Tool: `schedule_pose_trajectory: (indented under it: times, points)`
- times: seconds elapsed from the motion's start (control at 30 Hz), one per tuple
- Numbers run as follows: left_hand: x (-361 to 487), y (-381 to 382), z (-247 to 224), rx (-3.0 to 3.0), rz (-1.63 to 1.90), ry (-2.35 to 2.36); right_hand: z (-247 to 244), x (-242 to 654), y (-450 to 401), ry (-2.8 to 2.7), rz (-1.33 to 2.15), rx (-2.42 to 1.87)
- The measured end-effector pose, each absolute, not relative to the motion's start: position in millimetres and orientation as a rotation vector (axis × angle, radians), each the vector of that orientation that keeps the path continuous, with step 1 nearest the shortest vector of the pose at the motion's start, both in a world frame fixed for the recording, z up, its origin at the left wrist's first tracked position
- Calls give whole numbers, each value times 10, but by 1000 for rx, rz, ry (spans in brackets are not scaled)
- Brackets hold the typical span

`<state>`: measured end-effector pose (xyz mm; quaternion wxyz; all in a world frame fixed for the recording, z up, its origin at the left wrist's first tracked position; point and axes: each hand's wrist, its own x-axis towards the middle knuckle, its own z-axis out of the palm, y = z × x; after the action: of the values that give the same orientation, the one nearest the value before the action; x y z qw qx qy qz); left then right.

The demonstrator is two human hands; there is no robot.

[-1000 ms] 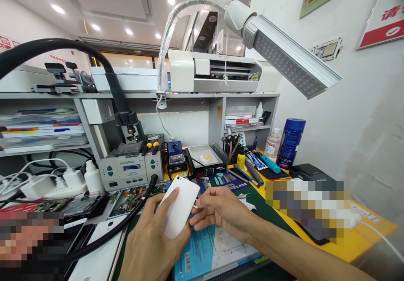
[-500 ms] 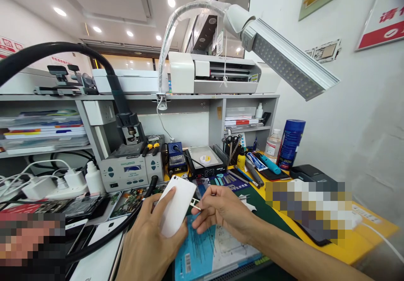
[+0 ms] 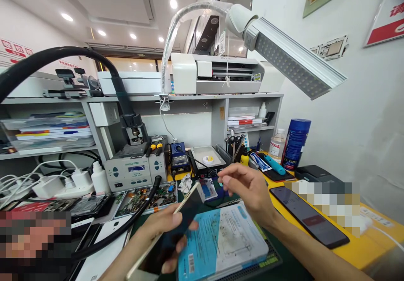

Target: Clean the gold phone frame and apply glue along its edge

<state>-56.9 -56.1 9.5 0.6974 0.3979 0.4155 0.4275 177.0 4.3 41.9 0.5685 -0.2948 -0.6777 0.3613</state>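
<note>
My left hand (image 3: 167,230) is wrapped round a phone (image 3: 176,234), which is tilted with its dark screen facing right and its pale gold edge upward. To the right, my right hand (image 3: 249,188) is raised over the far side of a blue and white box (image 3: 221,239), apart from the phone. Its thumb and fingers are bent close together, and whatever lies between them is too small to make out. The SIM tray is not seen now.
A black hose (image 3: 126,226) arches across the left, near white phones (image 3: 105,247) and a tray of circuit boards (image 3: 148,199). A hot air station (image 3: 135,171) stands behind. Another phone (image 3: 309,215) lies on the yellow surface at right. A lamp (image 3: 293,57) hangs overhead.
The phone has turned from its white back to its dark screen and come lower. My right hand has moved up and right, away from it. The view has shifted slightly.
</note>
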Motion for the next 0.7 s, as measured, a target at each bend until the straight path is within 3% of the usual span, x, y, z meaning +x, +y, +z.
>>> schedule_pose_trajectory:
  times: [0.1,0.27,0.37,0.57,0.7]
  points:
    - [-574,-554,93,766,680,776,495,1825,66,-1591,782,-715]
    - [-596,-540,4,780,530,818,524,1791,14,-1713,1328,-559]
    - [-594,-561,-57,756,523,812,509,1730,-67,-1805,1462,-545]
    - [-506,-534,-75,812,604,557,494,1666,-170,-1756,1408,-596]
    - [-551,-398,-123,983,509,489,502,1655,-246,-1786,1159,-583]
